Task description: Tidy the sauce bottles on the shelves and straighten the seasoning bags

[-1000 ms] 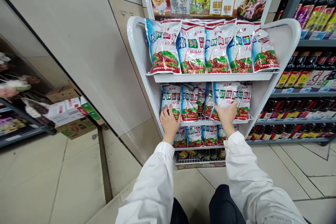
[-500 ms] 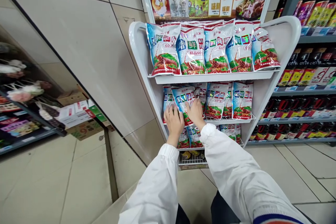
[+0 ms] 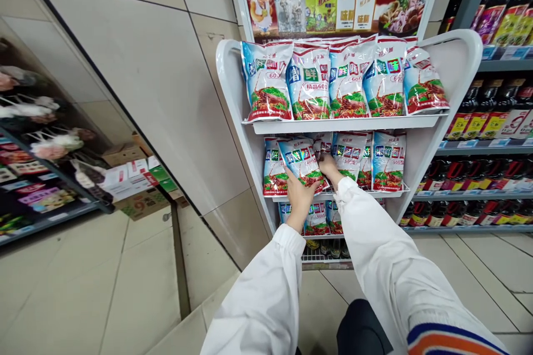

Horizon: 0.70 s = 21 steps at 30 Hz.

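My left hand (image 3: 300, 195) grips the lower part of a white, blue and red seasoning bag (image 3: 298, 156) on the middle shelf, one finger along its left edge and the thumb across its front. This bag leans and overlaps another bag (image 3: 272, 169) at its left. At its right side, my right hand (image 3: 328, 168) reaches in between it and the neighbouring bag (image 3: 350, 151). The right fingertips are largely hidden, close to a bag (image 3: 322, 141) standing farther back.
Similar bags (image 3: 310, 86) fill the top shelf of the white display rack (image 3: 228, 75); more stand on the shelf below. Shelves of dark bottles (image 3: 462, 169) stand at the right. A tiled pillar (image 3: 137, 55) is close on the left, with cardboard boxes (image 3: 133, 177) beyond it.
My left hand has moved right and down to the bag's lower part. My right hand has shifted right, off the bag's front and in beside it. The view has moved slightly.
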Each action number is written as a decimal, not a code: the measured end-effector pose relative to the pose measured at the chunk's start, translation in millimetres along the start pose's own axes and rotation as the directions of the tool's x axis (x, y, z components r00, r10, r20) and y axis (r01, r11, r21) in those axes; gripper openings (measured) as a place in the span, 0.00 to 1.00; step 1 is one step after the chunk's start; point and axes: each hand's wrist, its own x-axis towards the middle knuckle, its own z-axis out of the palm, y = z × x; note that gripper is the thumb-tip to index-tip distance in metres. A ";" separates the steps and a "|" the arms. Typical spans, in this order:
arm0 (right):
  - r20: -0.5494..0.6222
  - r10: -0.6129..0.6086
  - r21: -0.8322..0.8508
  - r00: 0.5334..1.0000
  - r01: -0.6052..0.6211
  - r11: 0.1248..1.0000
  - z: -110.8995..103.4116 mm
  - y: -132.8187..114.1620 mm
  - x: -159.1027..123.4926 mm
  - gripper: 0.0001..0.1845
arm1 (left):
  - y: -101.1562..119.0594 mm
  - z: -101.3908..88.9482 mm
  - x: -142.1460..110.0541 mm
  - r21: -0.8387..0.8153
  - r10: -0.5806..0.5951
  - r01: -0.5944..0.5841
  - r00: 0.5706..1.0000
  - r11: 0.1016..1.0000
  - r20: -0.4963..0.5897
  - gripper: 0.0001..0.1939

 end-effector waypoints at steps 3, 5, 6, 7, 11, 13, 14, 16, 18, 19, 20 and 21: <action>-0.094 0.005 -0.029 0.996 -0.008 1.000 -11.5 0.6 3.7 0.16 | -2.2 -2.9 13.0 -0.034 0.085 -0.084 0.996 0.996 0.031 0.66; -0.142 0.002 -0.041 0.990 -0.008 0.999 -22.4 4.4 8.6 0.18 | -7.5 -5.7 22.5 -0.037 0.205 -0.203 0.978 0.978 0.049 0.59; -0.140 0.003 -0.045 0.990 -0.010 0.999 -27.2 6.8 11.6 0.18 | -10.5 -6.5 26.7 -0.035 0.253 -0.251 0.965 0.967 0.074 0.55; -0.118 0.007 -0.048 0.993 -0.013 0.999 -31.1 9.1 14.8 0.17 | -13.6 -6.5 30.3 -0.038 0.288 -0.286 0.951 0.958 0.114 0.51; 0.022 0.021 -0.039 1.000 -0.020 0.999 -37.6 14.4 26.2 0.09 | -23.5 2.4 34.4 -0.142 0.370 -0.343 0.890 0.929 0.266 0.45; 0.039 0.017 -0.016 0.999 -0.016 1.000 -39.1 13.7 29.4 0.09 | -25.9 11.1 28.9 -0.162 0.392 -0.360 0.881 0.919 0.265 0.42; 0.035 0.011 0.002 0.999 -0.011 1.000 -40.2 12.7 29.7 0.10 | -26.4 15.9 24.6 -0.147 0.389 -0.362 0.887 0.920 0.250 0.41; 0.012 0.000 0.040 1.000 0.000 0.999 -42.0 10.7 26.3 0.13 | -25.8 25.7 14.4 -0.070 0.348 -0.340 0.914 0.938 0.210 0.38; -0.038 -0.012 0.082 0.999 0.015 0.996 -40.4 9.3 15.5 0.21 | -23.8 34.4 4.6 0.034 0.286 -0.295 0.946 0.955 0.154 0.35; -0.068 -0.022 0.104 0.997 0.029 0.994 -36.9 9.0 7.1 0.24 | -22.5 37.9 0.6 0.080 0.264 -0.275 0.956 0.958 0.125 0.34; -0.091 -0.045 0.125 0.995 0.056 0.991 -31.4 9.0 -2.8 0.27 | -21.4 40.6 -2.5 0.116 0.251 -0.262 0.963 0.958 0.100 0.33; -0.107 -0.084 0.142 0.991 0.099 0.985 -23.9 9.4 -13.6 0.30 | -20.4 42.5 -4.9 0.138 0.247 -0.256 0.966 0.957 0.080 0.32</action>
